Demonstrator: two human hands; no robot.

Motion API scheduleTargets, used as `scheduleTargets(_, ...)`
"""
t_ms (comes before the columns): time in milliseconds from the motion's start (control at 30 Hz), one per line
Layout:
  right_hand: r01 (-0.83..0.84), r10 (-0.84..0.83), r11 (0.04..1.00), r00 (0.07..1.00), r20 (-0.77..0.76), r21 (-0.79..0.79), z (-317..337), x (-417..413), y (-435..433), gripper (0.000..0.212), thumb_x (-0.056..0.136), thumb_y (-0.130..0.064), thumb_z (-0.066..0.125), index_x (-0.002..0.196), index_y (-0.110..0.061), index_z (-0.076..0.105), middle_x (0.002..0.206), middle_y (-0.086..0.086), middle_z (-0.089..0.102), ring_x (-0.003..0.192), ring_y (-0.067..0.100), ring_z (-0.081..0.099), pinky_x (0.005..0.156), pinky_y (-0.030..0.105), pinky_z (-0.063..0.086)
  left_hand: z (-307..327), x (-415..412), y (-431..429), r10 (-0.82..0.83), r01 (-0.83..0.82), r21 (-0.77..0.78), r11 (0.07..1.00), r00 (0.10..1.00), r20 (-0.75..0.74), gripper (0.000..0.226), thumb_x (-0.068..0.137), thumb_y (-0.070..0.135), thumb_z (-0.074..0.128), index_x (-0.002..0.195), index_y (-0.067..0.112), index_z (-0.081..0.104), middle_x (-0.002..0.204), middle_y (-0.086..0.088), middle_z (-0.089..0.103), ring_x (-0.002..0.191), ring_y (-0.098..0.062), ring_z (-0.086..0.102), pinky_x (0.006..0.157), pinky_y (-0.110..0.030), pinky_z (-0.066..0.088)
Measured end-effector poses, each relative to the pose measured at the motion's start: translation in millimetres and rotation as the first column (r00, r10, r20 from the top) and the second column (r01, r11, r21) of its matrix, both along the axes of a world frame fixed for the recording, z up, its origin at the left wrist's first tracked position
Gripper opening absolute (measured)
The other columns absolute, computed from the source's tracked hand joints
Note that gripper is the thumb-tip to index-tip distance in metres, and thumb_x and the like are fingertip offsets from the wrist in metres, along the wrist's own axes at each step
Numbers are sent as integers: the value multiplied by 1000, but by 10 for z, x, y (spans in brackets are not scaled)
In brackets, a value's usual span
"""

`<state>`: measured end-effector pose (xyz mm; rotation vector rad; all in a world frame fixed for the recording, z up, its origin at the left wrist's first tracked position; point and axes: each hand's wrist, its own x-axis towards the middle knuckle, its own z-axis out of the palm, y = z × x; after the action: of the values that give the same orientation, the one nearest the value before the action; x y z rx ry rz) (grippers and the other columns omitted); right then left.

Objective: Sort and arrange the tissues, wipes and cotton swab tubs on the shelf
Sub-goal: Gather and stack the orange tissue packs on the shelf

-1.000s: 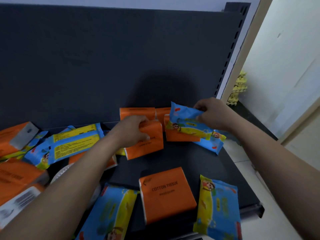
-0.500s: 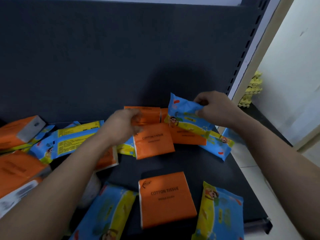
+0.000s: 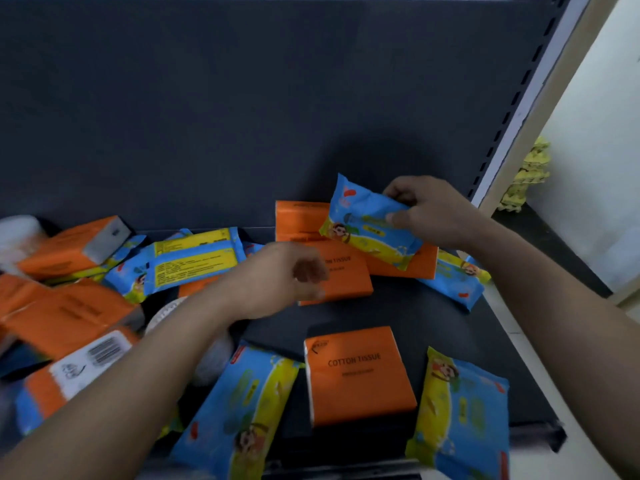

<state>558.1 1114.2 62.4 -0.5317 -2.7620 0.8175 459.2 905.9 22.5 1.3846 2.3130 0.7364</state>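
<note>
Dark grey metal shelf (image 3: 426, 317) with a tall back panel (image 3: 242, 116), seen from above. The right hand (image 3: 433, 211) pinches a blue-and-yellow wipes pack (image 3: 367, 225) by its right end, holding it tilted and lifted over orange packs at the back right. The left hand (image 3: 282, 277), blurred, hovers at the left edge of a flat orange cotton tissue pack (image 3: 343, 273), fingers loosely curled, gripping nothing.

A bare strip of shelf runs across the middle, between these back packs and a front row: a front tissue pack (image 3: 358, 374) flanked by two wipes packs; the right-hand one (image 3: 460, 420) juts past the front lip (image 3: 536, 436). Another wipes pack (image 3: 457, 282) lies at the shelf's right edge. A crowded heap of orange and blue packs (image 3: 69, 306) fills the left side.
</note>
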Motion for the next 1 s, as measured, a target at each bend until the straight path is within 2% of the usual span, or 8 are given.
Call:
scheduleTargets(133,65,-66,998,998,20,26,1,256,-1,21,83,-10,59,102,-16,62,100,-1,64,90,15,60,66,21,47,-11,289,259,-154,154,5,988,988,28,17,78,19,72,93,23,65,84,16,59,83,-1,56,74,-14,45)
scheduleTargets(300,234,-235,971,972,12,50,-13,775,-8,21,79,-8,59,99,-14,63,94,2,66,84,17,59,67,27,45,-77,567,452,-286,285,51,957,958,25,19,78,20,72,97,18,66,87,9,62,78,0,55,71,-14,44)
scheduleTargets(433,368,-368,930,930,-4,15,-112,1268,-92,15,77,-6,63,88,-16,61,86,1,63,77,16,55,60,23,41,-203,858,594,-336,336,20,942,942,-3,24,79,31,70,97,17,62,87,4,62,81,-11,57,76,-31,48)
scheduleTargets(567,453,-454,891,891,20,21,-225,1697,-180,14,80,-7,63,91,-14,62,84,-3,61,73,11,52,55,8,35,-286,1195,665,-380,343,-218,914,911,-162,42,78,54,62,90,15,53,96,-2,61,93,-23,56,74,-36,42)
scheduleTargets(700,462,-462,887,886,39,16,-314,1956,-167,14,80,-7,63,92,-13,62,82,-4,60,67,7,51,52,6,36,-398,1524,736,-445,219,-524,823,822,-357,85,73,78,42,130,14,39,132,-11,50,121,-31,43,96,-42,30)
scheduleTargets(800,418,-419,908,907,32,34,-345,2065,-87,11,79,-8,63,89,-12,62,81,-2,61,73,14,52,56,13,37,-474,1648,810,-359,125,-583,802,882,-304,100,71,81,40,141,12,25,141,-13,42,128,-34,36,105,-47,22)
scheduleTargets(933,332,-333,942,943,10,54,-349,2174,69,16,81,-8,61,94,-15,62,88,-1,62,81,16,56,62,23,38,-437,1758,897,-160,31,-526,850,966,-202,104,62,71,65,137,11,24,136,-14,43,124,-34,39,105,-48,24)
scheduleTargets(1000,297,-298,953,955,0,62,-337,2218,151,20,82,-8,60,101,-15,62,93,-1,62,86,16,57,70,23,39,-395,1875,923,-63,-11,-463,887,988,-144,111,62,54,77,141,9,14,136,-15,36,124,-35,40,103,-46,31)
